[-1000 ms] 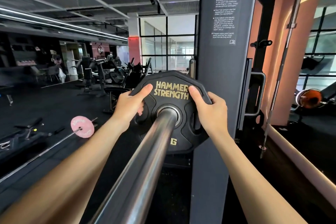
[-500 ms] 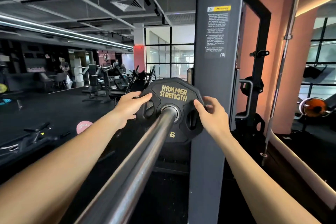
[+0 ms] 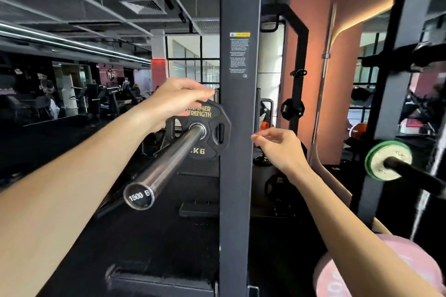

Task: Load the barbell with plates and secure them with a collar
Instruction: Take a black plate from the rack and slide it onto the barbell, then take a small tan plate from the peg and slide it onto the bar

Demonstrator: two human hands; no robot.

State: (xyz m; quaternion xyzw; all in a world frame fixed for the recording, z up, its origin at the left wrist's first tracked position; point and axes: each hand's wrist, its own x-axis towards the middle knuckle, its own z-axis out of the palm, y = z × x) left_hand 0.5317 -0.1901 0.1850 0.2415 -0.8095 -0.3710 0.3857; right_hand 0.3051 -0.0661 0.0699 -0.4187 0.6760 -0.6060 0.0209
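barbell sleeve juts toward the camera, its end cap reading "1500 b", and one black hammer strength plate sits threaded on it at the far end, right against the dark rack upright. left hand hovers just above and in front of the plate's top edge, palm down, fingers loosely extended and grasping nothing; whether the fingertips brush the rim is hard to tell. right hand hangs to the right of the upright, apart from the plate, fingers lightly curled with thumb and forefinger close together, holding nothing visible. no collar shows on the sleeve. the plate carries gold lettering and a "kg" mark low on its face, with oval grip slots either side of the bore. a warning label is stuck on the upright above the hands. farther right, a green-rimmed plate sits on another bar, and a pink plate lies at the lower right corner, partly behind the right forearm.
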